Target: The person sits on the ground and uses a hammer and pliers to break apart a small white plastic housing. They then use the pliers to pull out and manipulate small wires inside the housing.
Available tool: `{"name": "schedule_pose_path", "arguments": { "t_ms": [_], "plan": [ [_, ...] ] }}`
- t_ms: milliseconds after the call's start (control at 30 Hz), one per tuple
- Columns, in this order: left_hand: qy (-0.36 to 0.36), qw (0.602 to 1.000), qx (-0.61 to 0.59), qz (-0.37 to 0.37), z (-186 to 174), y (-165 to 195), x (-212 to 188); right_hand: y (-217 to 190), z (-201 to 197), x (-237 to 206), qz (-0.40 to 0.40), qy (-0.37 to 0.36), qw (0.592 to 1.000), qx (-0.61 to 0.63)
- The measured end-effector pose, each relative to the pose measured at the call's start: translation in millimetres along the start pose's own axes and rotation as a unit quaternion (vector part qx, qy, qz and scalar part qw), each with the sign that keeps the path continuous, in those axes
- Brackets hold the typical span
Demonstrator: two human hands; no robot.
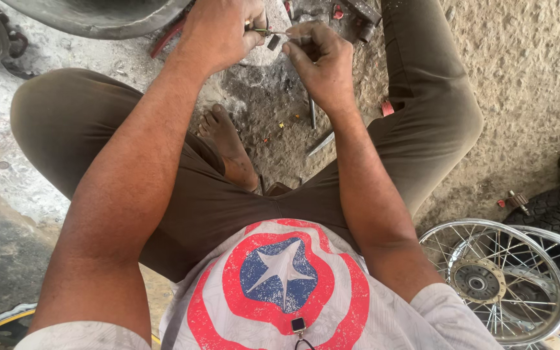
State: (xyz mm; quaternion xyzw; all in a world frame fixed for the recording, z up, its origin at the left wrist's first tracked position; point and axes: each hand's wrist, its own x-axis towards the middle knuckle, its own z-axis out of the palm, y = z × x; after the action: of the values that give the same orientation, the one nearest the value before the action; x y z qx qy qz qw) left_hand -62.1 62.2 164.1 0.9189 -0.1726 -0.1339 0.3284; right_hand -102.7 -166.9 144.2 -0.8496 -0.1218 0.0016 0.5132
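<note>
A: Metal, thin and rod-like, is being pinched by the left hand (218, 32); the rod (268, 30) is being held out toward the right hand (319, 61).

B: And the right hand?

A: Its fingertips are being closed on the rod's far end, where a small dark piece (273, 42) is hanging, above the dirt floor (526, 71).

B: Beyond that?

A: A bare foot (228, 146) is being rested below; a spoked wheel (494, 282) is lying well apart.

Soft daylight is filling my view, brightest on the sandy ground (539, 58) at upper right. My arms are casting only faint shadows. The spoked wheel (487, 282) is glinting. The edges are bowing, and my shirt (280, 285) is staying sharp.
</note>
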Motion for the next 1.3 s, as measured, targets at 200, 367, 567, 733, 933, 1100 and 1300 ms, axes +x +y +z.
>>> {"name": "schedule_pose_path", "arguments": {
  "t_ms": [200,367,567,733,933,1100,1300],
  "plan": [
    [0.044,0.998,0.029,0.03,3.3,-5.9,1.0,3.3,0.2,2.8,-0.018,-0.008,1.0,0.006],
    [0.085,0.996,-0.012,0.006,5.3,-6.8,6.2,-0.8,23.2,-1.4,0.0,-0.014,0.999,-0.037],
    [0.188,0.979,0.003,0.08,4.3,-8.5,5.4,5.3,40.7,-4.7,0.094,0.008,0.995,0.019],
    [0.105,0.98,-0.154,0.063,-0.5,-2.0,5.7,14.1,36.3,-3.4,0.074,0.091,0.993,-0.016],
    [0.067,0.983,-0.14,0.098,-1.9,7.9,5.3,12.8,33.4,-4.5,0.046,0.11,0.991,-0.064],
    [0.036,0.983,-0.155,0.096,0.6,8.5,5.1,4.9,36.5,-7.2,0.055,0.096,0.993,-0.034],
    [0.03,0.967,-0.239,0.083,-13.0,12.6,3.5,-0.7,33.8,-2.7,0.047,0.1,0.994,0.013]
  ]
}}
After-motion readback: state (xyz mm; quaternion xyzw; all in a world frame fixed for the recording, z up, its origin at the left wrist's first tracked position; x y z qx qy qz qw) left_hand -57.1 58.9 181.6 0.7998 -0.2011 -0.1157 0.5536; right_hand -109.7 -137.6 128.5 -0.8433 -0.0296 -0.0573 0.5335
